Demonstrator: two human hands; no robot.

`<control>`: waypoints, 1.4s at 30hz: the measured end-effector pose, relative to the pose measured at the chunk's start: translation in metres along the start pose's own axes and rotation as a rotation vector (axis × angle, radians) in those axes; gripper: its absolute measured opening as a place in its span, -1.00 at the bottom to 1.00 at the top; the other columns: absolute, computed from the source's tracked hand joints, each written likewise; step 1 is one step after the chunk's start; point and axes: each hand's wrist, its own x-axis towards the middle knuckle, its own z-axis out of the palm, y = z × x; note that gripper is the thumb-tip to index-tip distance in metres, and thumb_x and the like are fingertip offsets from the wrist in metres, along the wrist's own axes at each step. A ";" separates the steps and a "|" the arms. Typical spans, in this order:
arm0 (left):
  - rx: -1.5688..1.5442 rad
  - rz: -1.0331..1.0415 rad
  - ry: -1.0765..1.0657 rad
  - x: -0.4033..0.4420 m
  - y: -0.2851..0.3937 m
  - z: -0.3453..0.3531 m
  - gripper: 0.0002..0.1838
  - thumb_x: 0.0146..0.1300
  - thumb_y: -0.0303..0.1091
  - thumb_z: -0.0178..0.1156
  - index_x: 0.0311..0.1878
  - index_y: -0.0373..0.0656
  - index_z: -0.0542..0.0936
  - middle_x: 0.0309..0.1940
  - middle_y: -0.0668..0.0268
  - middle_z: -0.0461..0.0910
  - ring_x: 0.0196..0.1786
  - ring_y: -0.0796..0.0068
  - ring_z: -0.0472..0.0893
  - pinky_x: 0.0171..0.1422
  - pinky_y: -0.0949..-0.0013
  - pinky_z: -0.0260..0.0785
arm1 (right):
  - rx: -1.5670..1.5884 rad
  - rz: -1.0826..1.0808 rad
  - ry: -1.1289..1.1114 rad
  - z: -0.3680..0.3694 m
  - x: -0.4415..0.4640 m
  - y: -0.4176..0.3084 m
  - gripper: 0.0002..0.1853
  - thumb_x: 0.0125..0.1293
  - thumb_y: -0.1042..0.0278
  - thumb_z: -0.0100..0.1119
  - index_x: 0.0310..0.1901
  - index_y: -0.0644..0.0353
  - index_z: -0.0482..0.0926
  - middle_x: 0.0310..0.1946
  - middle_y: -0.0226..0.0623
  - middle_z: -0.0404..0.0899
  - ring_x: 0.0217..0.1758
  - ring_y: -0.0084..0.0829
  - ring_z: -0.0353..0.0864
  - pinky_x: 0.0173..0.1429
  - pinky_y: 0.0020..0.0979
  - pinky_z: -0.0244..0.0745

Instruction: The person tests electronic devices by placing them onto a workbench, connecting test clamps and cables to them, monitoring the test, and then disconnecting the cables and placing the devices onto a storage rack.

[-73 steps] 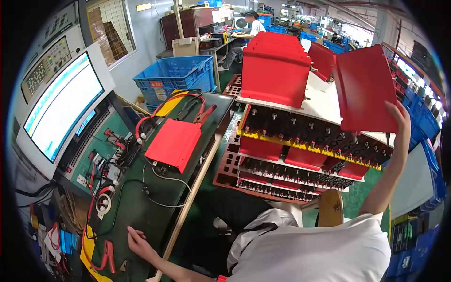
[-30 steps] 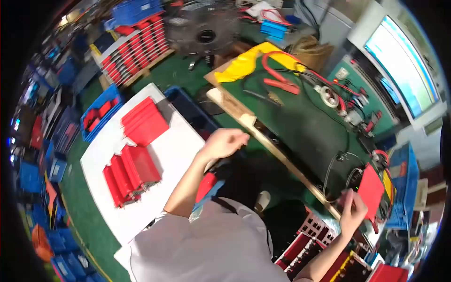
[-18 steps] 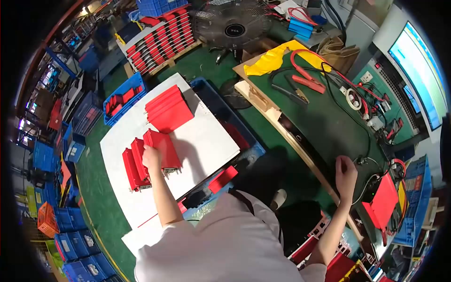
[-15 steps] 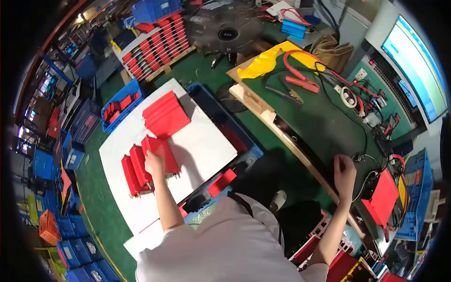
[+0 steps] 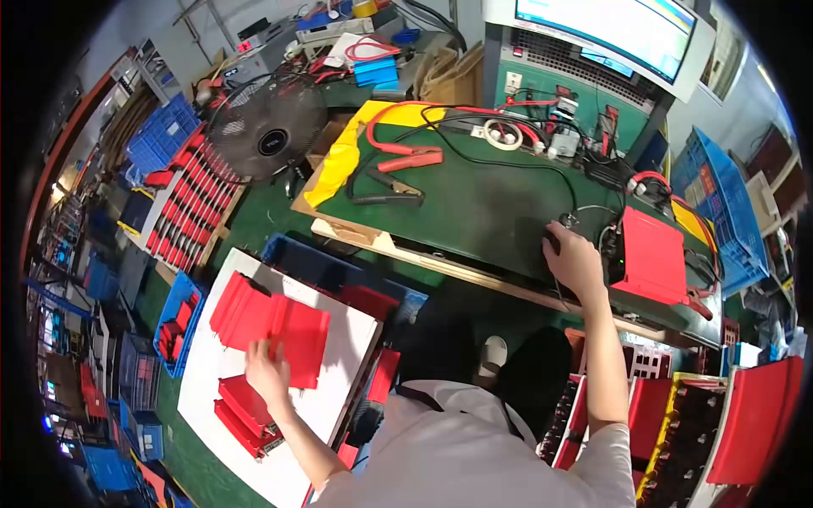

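Note:
My left hand [image 5: 269,372] is over the white-topped table [image 5: 343,351], its fingers closed at the edge of a red ribbed metal casing [image 5: 301,339]. That casing lies against a row of similar red casings [image 5: 240,309]. Below my left wrist lie more red casings [image 5: 246,415], partly covered by the hand and forearm. On the green workbench, my right hand [image 5: 577,262] is curled palm down beside a black cable [image 5: 569,190]. A dark shape shows under its fingers, too hidden to name. A larger red case [image 5: 650,256] stands just right of that hand.
Red and black clamps [image 5: 408,159] with cables lie on the bench near a yellow cloth [image 5: 339,165]. A monitor [image 5: 610,34] stands behind. A fan [image 5: 269,127] and a blue bin [image 5: 179,326] of red parts are left. Red cases [image 5: 754,423] stand at right.
My view has swung right. The red casing under my left hand has moved away from the near group to beside the far row. My right hand has moved forward over the bench to the cable.

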 end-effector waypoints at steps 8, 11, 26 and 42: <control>-0.310 0.504 0.323 0.079 0.127 -0.050 -0.74 0.14 -0.39 0.53 -0.14 -0.13 0.66 0.14 0.30 0.73 0.06 0.07 0.59 0.25 0.02 0.38 | -0.082 0.130 0.098 0.003 -0.015 0.020 -0.67 0.46 0.21 0.24 0.16 0.10 0.68 0.05 -0.10 0.79 -0.04 0.08 0.80 0.04 -0.01 0.71; -0.486 0.584 0.308 0.103 0.183 -0.061 -0.72 0.12 -0.36 0.54 -0.14 -0.13 0.68 0.05 0.34 0.78 0.05 0.09 0.58 0.26 0.02 0.38 | -0.020 0.060 0.171 0.000 -0.022 0.020 -0.71 0.47 0.23 0.25 0.12 0.12 0.70 0.04 -0.11 0.79 -0.06 0.07 0.80 0.02 -0.01 0.70; -0.822 1.063 -0.138 0.163 0.438 0.016 -0.76 0.29 -0.16 0.46 -0.08 -0.02 0.71 -0.17 0.33 0.73 0.03 0.20 0.57 0.21 0.11 0.34 | 0.313 0.235 0.081 -0.013 -0.048 -0.034 -0.41 0.50 -0.09 0.32 0.33 0.22 0.63 -0.59 -0.16 0.66 -0.50 -0.09 0.73 -0.31 -0.16 0.53; -0.248 1.034 -0.345 0.275 0.396 0.124 -0.32 0.48 0.27 0.18 0.36 -0.12 0.61 0.26 0.03 0.66 0.35 -0.05 0.59 0.42 -0.06 0.44 | 0.552 0.432 0.203 0.008 -0.031 -0.032 -0.54 0.48 -0.03 0.40 0.12 0.22 0.77 -0.68 -0.35 0.51 -0.62 -0.63 0.51 -0.40 -0.43 0.39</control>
